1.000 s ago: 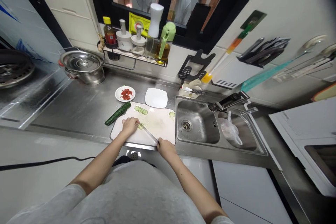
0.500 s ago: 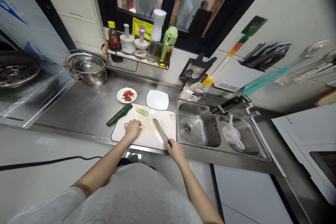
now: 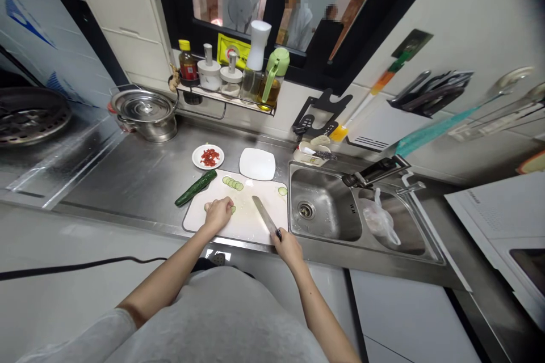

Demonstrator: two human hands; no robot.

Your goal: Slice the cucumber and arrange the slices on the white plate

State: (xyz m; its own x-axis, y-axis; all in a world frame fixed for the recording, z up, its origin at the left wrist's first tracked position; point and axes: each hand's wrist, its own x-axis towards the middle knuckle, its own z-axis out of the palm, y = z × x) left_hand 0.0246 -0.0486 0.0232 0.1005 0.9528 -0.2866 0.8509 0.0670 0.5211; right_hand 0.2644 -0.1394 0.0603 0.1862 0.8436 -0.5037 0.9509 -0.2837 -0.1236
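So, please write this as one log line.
left hand: at round green cucumber slice | right hand: holding black-handled metal knife | below knife: white rectangular board

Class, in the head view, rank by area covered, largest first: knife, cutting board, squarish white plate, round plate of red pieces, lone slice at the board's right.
Largest to smallest:
cutting board
squarish white plate
round plate of red pieces
knife, partly covered
lone slice

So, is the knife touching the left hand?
Apart. The head view shows a stretch of board between the knife and the left hand; the right hand grips the knife.
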